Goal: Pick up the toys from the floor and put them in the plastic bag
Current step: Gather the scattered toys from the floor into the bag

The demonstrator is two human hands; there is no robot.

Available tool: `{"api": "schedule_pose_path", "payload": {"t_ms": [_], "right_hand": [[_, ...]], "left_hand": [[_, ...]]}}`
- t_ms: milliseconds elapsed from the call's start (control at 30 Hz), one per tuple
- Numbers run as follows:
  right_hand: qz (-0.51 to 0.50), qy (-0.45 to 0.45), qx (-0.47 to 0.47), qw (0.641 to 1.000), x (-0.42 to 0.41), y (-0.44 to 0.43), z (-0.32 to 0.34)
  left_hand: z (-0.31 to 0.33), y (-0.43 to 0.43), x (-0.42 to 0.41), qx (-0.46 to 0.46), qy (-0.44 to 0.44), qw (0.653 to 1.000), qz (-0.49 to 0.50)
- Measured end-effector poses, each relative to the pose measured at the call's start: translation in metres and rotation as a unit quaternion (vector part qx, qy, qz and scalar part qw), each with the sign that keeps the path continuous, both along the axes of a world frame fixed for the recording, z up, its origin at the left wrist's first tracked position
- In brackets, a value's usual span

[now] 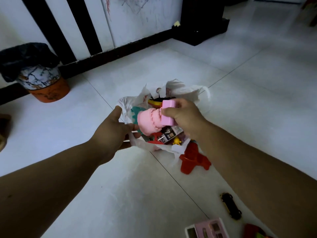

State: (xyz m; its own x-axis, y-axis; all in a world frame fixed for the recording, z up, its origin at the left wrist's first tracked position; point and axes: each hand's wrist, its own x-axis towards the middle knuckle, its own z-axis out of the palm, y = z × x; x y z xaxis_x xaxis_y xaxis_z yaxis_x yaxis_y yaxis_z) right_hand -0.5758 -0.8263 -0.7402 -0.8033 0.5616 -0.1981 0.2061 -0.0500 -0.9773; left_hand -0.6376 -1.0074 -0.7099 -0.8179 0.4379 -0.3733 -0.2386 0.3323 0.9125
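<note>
A white plastic bag [187, 91] lies open on the tiled floor, with several toys inside. My left hand [111, 131] grips the bag's near left edge and holds it open. My right hand [183, 115] is shut on a pink toy [155, 120], a rounded pink piece joined to a lilac block, held over the bag's mouth. A red plastic toy [194, 159] lies on the floor against the bag's near side. A dark toy car [230, 206] rests on the floor by my right forearm.
A pink toy box [207, 229] and a red toy [253, 231] sit at the bottom right edge. A lined waste bin [39, 78] stands at the left by the black-and-white wall. A dark cabinet base [202, 30] stands at the back.
</note>
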Motion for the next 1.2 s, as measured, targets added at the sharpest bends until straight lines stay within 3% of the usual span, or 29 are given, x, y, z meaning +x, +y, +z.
{"api": "schedule_pose_path", "payload": {"t_ms": [133,333,433,533,633,800,967,1067,1200], "right_hand": [[0.019,-0.078,0.073,0.994,-0.038,-0.014,-0.04],[0.119,-0.128,0.072,0.982,-0.052,-0.022,-0.06],[0.042,-0.078,-0.03,0.996,-0.057,-0.013,-0.051],[-0.035,-0.056,-0.178,0.982,-0.074,-0.006,-0.035],[-0.069,-0.027,-0.215,0.974,-0.095,-0.005,-0.027],[-0.032,-0.06,-0.111,0.991,-0.088,-0.003,-0.027],[0.119,-0.059,0.039,0.99,-0.011,0.0,-0.009],[0.243,-0.148,0.17,0.943,0.055,-0.006,-0.028],[0.365,-0.301,0.291,0.832,0.138,-0.023,-0.075]], "left_hand": [[0.0,-0.004,-0.004,0.001,-0.01,1.0,0.005],[0.002,-0.006,-0.015,0.023,-0.036,0.999,0.014],[0.0,-0.007,-0.023,0.028,-0.039,0.999,0.017],[-0.003,-0.008,-0.029,0.033,-0.038,0.999,0.022],[-0.004,-0.007,-0.03,0.035,-0.038,0.998,0.023],[-0.006,-0.007,-0.03,0.034,-0.037,0.999,0.019],[-0.008,-0.008,-0.031,0.028,-0.036,0.999,0.017],[-0.008,-0.007,-0.027,0.024,-0.031,0.999,0.016],[-0.007,-0.008,-0.019,0.019,-0.017,1.0,0.013]]}}
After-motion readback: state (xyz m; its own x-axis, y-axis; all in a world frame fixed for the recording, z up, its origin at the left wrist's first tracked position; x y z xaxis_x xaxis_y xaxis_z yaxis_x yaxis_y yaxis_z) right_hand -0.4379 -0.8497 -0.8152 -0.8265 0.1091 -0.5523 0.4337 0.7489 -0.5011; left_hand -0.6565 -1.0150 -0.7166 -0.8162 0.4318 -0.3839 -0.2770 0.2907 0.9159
